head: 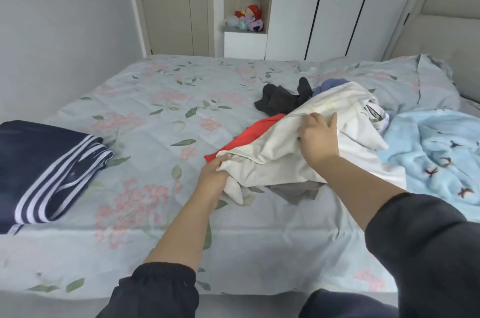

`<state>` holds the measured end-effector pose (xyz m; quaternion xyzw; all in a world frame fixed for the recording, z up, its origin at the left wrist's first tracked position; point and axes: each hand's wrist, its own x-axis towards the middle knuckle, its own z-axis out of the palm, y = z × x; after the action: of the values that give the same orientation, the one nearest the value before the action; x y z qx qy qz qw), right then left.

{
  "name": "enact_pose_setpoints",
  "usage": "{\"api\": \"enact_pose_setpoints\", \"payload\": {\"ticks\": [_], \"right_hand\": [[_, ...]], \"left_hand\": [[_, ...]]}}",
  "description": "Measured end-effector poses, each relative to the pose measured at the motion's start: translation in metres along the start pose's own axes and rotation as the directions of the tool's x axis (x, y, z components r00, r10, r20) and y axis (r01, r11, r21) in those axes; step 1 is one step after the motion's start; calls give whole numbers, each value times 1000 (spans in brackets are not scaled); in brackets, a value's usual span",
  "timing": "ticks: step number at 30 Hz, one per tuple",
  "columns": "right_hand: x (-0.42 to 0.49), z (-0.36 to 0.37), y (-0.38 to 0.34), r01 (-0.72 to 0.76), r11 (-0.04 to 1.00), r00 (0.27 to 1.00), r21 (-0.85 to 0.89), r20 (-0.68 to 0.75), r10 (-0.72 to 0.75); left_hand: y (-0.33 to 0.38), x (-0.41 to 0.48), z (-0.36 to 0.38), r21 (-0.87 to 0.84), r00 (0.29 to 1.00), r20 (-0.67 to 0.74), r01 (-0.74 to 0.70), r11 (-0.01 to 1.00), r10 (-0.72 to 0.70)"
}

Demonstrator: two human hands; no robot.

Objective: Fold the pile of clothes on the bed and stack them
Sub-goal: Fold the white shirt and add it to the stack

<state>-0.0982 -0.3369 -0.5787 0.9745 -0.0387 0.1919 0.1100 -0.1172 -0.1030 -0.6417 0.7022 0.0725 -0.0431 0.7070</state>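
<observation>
We saw pile (pixel 275 154) on bed (pixel 155 99). Folded garment (pixel 39 161) lay well left of pile, near bed's edge. Blanket (pixel 436 156) lay just right of pile, touching it. Pillow (pixel 405 84) sat behind pile; shelf unit (pixel 246 42) stood farther behind, beyond bed.

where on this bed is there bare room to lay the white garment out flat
Best patch: the bare floral sheet between the folded navy striped garment and the white garment. Also free: the strip along its near edge. Crowded on the right: red garment, black garment, light blue blanket.
</observation>
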Motion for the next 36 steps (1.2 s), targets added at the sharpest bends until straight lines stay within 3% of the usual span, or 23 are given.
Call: {"api": "enact_pose_setpoints", "payload": {"ticks": [3, 6, 8, 9, 11, 12, 13, 16, 18, 20, 22, 24, 26, 29, 32, 34, 36], "right_hand": [[10, -24, -32, -73, 926, 995, 370, -37, 93], [17, -66, -63, -37, 726, 987, 687, -87, 133], [20, -97, -82, -39, 466, 990, 884, -31, 141], [22, -111, -90, -74, 267, 990, 961, 39, 133], [27, -134, -106, -218, -162, 972, 962, 229, 52], [32, -138, -111, -256, -284, 958, 924, 281, 50], [37, -138, -114, -276, -294, 946, 915, 313, 84], [43, -109, -109, -416, 115, 875, 902, 363, 320], [34, -76, -99, -474, 265, 865, 840, 389, 317], [14, -44, -95, -434, 418, 900, 798, 360, 247], [-9, -16, -97, -402, 435, 914, 806, 385, 130], [-37, 6, -100, -436, 399, 880, 806, 474, 4], [-65, 27, -102, -391, 462, 876, 796, 476, -78], [-85, 45, -100, -220, 568, 954, 793, 297, -44], [-82, 46, -95, -158, 604, 978, 781, 210, -16], [-77, 48, -87, -156, 572, 985, 805, 173, 25], [-73, 49, -78, -241, 464, 970, 852, 218, 104]], "left_hand": [[11, 1, -18, -152, 988, -110, -121, 981, 105], [24, -2, -38, -350, 974, -123, -221, 910, 190], [34, -8, -51, -352, 959, -78, -283, 892, 273], [38, -12, -57, -316, 950, -48, -308, 897, 309], [47, -17, -72, -298, 937, 12, -329, 896, 348], [51, -19, -80, -301, 936, 42, -321, 898, 349], [53, -20, -88, -296, 937, 64, -311, 903, 344], [49, -22, -107, -238, 967, 11, -245, 940, 255], [45, -20, -108, -153, 983, -91, -171, 973, 158], [43, -20, -102, -12, 985, -127, -118, 993, 115], [41, -19, -92, 93, 993, -68, -94, 991, 101], [35, -17, -80, 211, 995, 55, -92, 973, 83], [27, -15, -69, 351, 982, 167, -138, 926, 83], [13, -11, -57, 424, 965, 244, -197, 884, 97], [3, -8, -50, 497, 935, 322, -299, 814, 147], [-1, -6, -46, 523, 900, 391, -390, 758, 194], [-3, -4, -42, 551, 870, 436, -461, 696, 231]]}}
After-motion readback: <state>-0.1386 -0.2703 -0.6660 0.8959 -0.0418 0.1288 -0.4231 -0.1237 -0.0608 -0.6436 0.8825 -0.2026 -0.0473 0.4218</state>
